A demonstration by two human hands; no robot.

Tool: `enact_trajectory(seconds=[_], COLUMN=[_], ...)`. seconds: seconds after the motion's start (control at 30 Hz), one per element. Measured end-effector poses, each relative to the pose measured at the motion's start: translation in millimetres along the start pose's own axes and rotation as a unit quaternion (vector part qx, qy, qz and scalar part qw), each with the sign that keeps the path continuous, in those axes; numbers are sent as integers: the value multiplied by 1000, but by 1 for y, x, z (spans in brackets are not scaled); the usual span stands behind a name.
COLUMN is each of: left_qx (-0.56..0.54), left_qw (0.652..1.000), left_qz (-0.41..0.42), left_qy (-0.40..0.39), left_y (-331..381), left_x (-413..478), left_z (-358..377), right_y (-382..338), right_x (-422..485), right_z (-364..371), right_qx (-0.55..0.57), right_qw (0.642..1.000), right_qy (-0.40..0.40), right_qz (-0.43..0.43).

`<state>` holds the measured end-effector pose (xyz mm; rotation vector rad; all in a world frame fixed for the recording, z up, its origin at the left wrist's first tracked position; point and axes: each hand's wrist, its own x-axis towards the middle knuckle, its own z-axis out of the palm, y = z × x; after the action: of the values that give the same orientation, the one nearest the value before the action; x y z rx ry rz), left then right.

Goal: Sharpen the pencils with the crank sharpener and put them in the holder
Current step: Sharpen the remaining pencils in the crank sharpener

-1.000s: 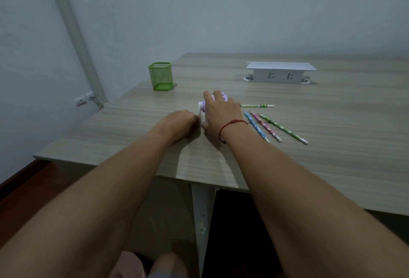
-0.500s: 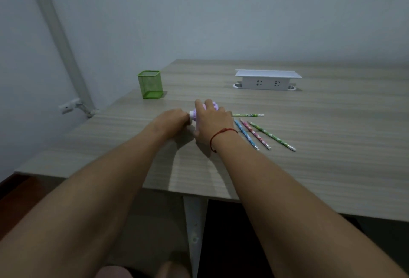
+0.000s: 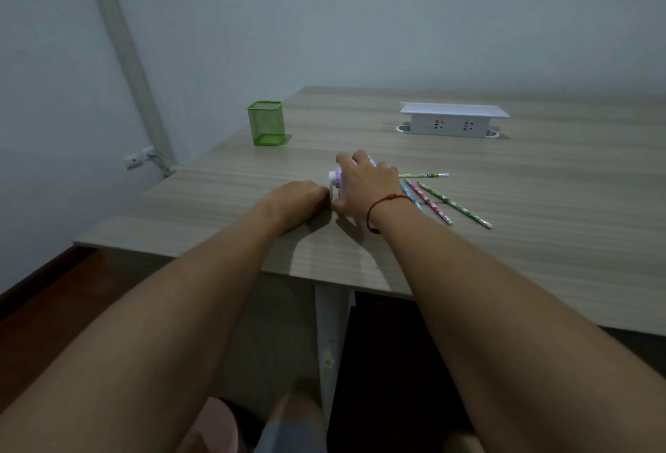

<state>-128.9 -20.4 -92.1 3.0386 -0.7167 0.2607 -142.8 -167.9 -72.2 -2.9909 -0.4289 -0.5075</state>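
Right hand (image 3: 365, 187) clamped over sharpener (image 3: 338, 182), left hand (image 3: 301, 200) curled on its crank (image 3: 331, 178), pencils (image 3: 429, 202) beside.

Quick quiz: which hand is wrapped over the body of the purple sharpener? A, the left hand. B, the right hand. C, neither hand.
B: the right hand curls over the top of the purple crank sharpener, while the left hand is fisted at its white crank.
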Motion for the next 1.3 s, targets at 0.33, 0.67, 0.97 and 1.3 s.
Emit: enact_trajectory(seconds=[0.33, 0.67, 0.97, 1.3], left_qx=[142, 110, 8, 48], left_qw=[989, 986, 997, 998], left_qz=[47, 46, 32, 11], left_qy=[10, 117, 77, -47], left_y=[-14, 4, 17, -5], left_x=[40, 3, -29, 15], left_z=[-56, -65, -12, -12], right_y=[-2, -6, -3, 0], right_x=[0, 4, 9, 14], right_z=[4, 1, 0, 8], right_qx=[5, -28, -9, -13], right_qw=[1000, 999, 999, 1000], right_qy=[1, -9, -16, -9], right_qz=[24, 38, 29, 14])
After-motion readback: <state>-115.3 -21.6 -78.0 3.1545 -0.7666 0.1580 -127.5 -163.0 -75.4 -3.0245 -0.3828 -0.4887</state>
